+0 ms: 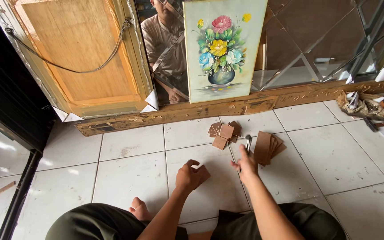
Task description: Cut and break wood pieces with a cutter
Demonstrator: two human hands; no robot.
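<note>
The left hand [189, 176] is clamped on one brown card [202, 172], the right hand [246, 163] on a metal tool [248, 143], with two card piles [224, 132] just beyond.

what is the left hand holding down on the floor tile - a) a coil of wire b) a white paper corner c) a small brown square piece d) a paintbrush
c: the left hand presses on a small brown square piece whose corner pokes out beside the fingers on the tile, while the right hand grips a slim metal tool next to a stack of similar brown pieces.
</note>
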